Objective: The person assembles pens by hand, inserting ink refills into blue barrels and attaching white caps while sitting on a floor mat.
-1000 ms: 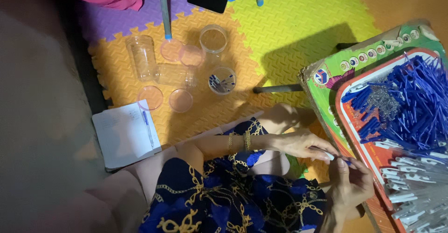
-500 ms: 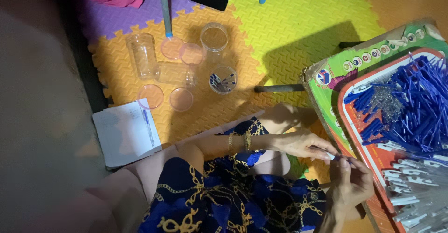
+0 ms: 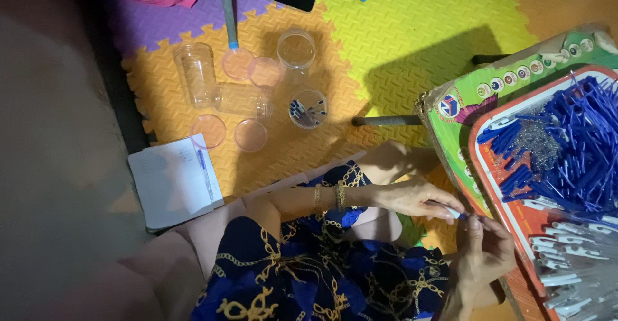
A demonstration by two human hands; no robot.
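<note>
A: How are the fingers (image 3: 450,213) set?

B: A small blue-and-white plastic pen part (image 3: 458,214) is pinched at the tips of the left hand (image 3: 412,199), and it is met by the fingertips of the right hand (image 3: 486,250), which are pressed together around its other end. Whether the two ends are already joined cannot be told.

A: Where is the part held?

B: Above the lap, just beside the rim of the orange-red plastic tray (image 3: 508,231), which rests on a green printed cardboard box (image 3: 470,96).

A: What could go wrong?

B: If the pinch is loosened, the part could be dropped into the folds of the dark blue patterned dress (image 3: 335,276) and lost in the dim light. The tray could also be nudged by the right wrist, so the heap of blue plastic pen tubes (image 3: 573,147) might be spilled onto the foam floor mat (image 3: 412,31).

A: And further out?

B: The clear plastic jars (image 3: 244,83) and the white notebook (image 3: 174,179) lie well apart, so little risk is judged there.
</note>
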